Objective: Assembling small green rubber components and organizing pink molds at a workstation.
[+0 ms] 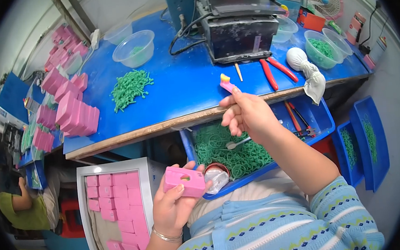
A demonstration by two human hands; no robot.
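My left hand grips a pink block with a small opening in its upper face, where a bit of green and yellow shows. My right hand is raised over the table's front edge, thumb and index finger pinching a small pink piece with a yellow tip. Its other fingers curl loosely. Beneath both hands, a blue tray is filled with tangled green strands. A white-handled tool lies on those strands, and a clear plastic bag sits in a round brown container beside the block.
On the blue table are a green pile, stacked pink blocks, a black machine, red-handled pliers, a white cloth bundle and plastic bowls. A white-framed box of pink blocks stands lower left. Another person sits far left.
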